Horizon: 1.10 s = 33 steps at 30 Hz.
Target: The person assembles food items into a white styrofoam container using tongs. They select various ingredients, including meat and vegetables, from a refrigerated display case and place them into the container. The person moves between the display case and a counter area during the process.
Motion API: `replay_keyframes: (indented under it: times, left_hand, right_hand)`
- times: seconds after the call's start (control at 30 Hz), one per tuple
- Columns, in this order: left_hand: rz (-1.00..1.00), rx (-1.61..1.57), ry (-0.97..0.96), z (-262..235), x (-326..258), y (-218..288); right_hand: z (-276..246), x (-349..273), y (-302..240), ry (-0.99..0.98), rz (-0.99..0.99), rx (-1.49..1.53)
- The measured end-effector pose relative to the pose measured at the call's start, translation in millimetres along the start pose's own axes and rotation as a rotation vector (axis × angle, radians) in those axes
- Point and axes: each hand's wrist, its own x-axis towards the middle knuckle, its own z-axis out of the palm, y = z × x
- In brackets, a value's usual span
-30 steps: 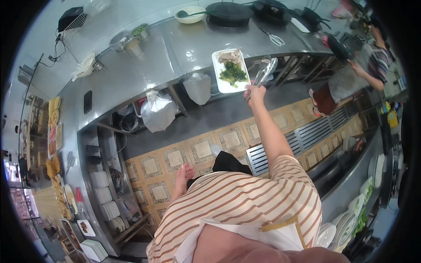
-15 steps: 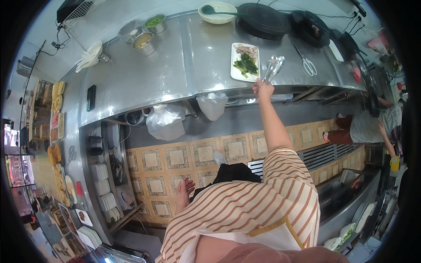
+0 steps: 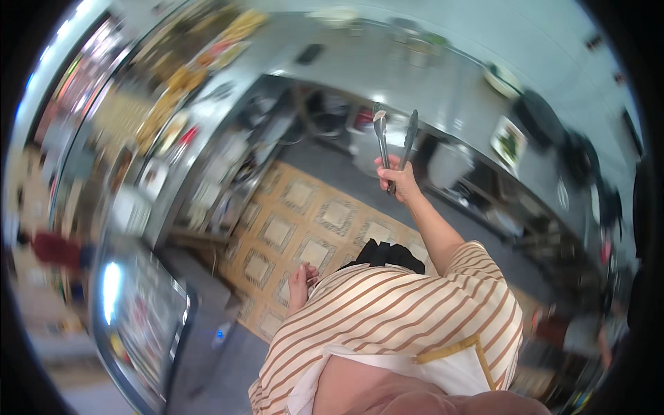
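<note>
My right hand is raised in front of me and grips a pair of metal tongs, whose two arms point up and are spread apart with nothing between them. My left hand hangs low beside my striped shirt, fingers loosely apart and holding nothing. A white plate of green vegetables lies on the steel counter to the right, well away from the tongs. The picture is motion-blurred.
A dark round pan and a bowl stand on the counter beyond the plate. Plastic bags hang under the counter edge. A glass-fronted display case stands at lower left. Food trays line the left counter. Tan patterned tiles cover the floor.
The view has swung to the left, so the counter and plate now sit at right. My right hand has lifted the tongs off the plate's edge and holds them upright in the air.
</note>
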Motion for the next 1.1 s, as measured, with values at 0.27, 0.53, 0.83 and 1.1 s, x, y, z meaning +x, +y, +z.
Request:
replay_keyframes:
  times: [0.27,0.53,0.83,1.1]
  left_hand:
    - [0.209,-0.228,0.563,-154,-115,-39]
    - [0.415,-0.569,0.921,-244,-161,-68]
    - [0.646,-0.083,1.706,-460,-250,39]
    - [0.416,-0.185,2.054,-600,-335,-1]
  right_hand:
    - [277,-48,99,-0.729,0.132,-0.280]
    - [470,-125,227,-1.297,-0.020,-0.624]
    - [649,-268,392,-1.801,-0.258,-0.723]
    - [766,-401,478,-2.221,-0.183,-0.821]
